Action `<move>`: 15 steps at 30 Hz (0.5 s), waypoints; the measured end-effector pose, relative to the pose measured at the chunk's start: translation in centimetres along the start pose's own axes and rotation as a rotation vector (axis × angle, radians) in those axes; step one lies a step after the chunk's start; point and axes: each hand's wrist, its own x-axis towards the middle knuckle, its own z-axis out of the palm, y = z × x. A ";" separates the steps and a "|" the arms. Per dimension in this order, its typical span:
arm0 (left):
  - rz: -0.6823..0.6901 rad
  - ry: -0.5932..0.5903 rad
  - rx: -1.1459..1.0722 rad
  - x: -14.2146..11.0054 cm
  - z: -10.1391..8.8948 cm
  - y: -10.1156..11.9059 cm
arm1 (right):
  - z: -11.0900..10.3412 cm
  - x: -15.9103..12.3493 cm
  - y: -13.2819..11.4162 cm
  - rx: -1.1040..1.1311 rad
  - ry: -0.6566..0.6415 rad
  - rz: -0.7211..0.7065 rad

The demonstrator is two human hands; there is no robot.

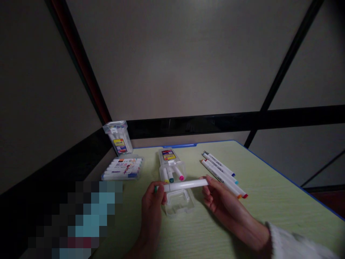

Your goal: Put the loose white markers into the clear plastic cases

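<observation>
A white marker (185, 185) with a green end lies level between my two hands, above the table. My left hand (154, 201) pinches its green end, and my right hand (222, 201) grips the other end. Just behind the marker, a clear plastic marker case (165, 158) lies on its side with its mouth toward me. Inside it are a few markers, among them one with a pink end (179, 173) and one with a dark green end (170, 175). The case's clear lid (180, 205) hangs open on the table below the marker.
Several loose white markers (222, 172) with coloured ends lie to the right on the light green table (258, 212). At the left are a flat pack of markers (122, 168) and an upright clear case of markers (118, 138). A wall (175, 72) stands behind the table.
</observation>
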 end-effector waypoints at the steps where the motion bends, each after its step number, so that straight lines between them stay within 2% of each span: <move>1: 0.002 0.002 0.003 0.0 0.0 0.0 | -0.1 0.1 0.0 0.007 -0.008 0.005; 10: -0.015 0.017 -0.004 0.0 -0.1 0.1 | -0.1 0.0 0.3 0.117 0.063 0.115; 15: -0.027 0.047 -0.043 0.1 -0.1 -0.2 | -0.3 0.0 0.4 -0.008 0.020 0.035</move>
